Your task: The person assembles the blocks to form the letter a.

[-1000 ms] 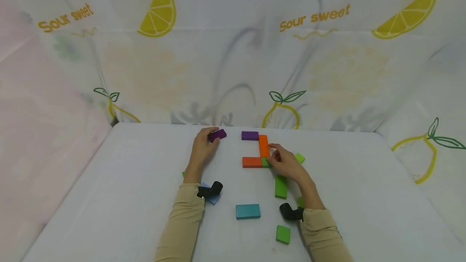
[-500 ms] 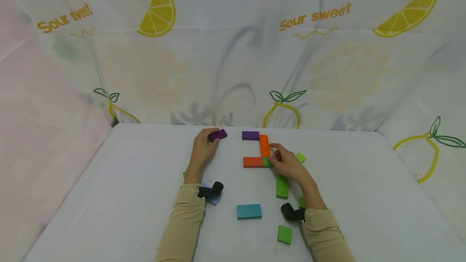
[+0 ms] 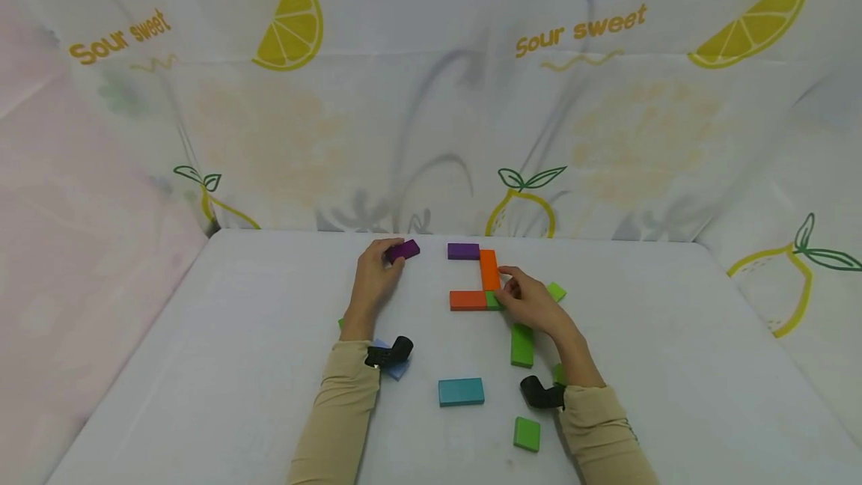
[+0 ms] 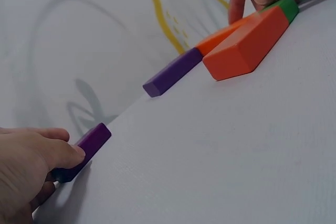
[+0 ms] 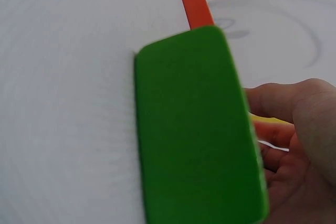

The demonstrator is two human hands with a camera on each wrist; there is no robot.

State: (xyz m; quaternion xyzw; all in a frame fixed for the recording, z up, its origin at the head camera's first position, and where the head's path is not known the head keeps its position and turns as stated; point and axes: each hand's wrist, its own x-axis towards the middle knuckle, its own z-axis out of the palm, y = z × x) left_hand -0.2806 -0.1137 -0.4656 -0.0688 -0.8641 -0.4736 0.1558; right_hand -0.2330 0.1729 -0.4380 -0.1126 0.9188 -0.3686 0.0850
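In the head view my left hand pinches a dark purple block at the table's back. The left wrist view has thumb and fingers on it, its free end pointing toward a second purple block. That second block meets an orange block, whose near end reaches a small green block beside a red-orange block. My right hand has its loosely bent index finger at the orange block's right side and its thumb at the green block, a gap between them.
A long green block lies under the right wrist. A teal block and a green square block lie nearer. A blue block is partly hidden by the left wrist camera; a light green block sits right. A printed cloth hangs behind.
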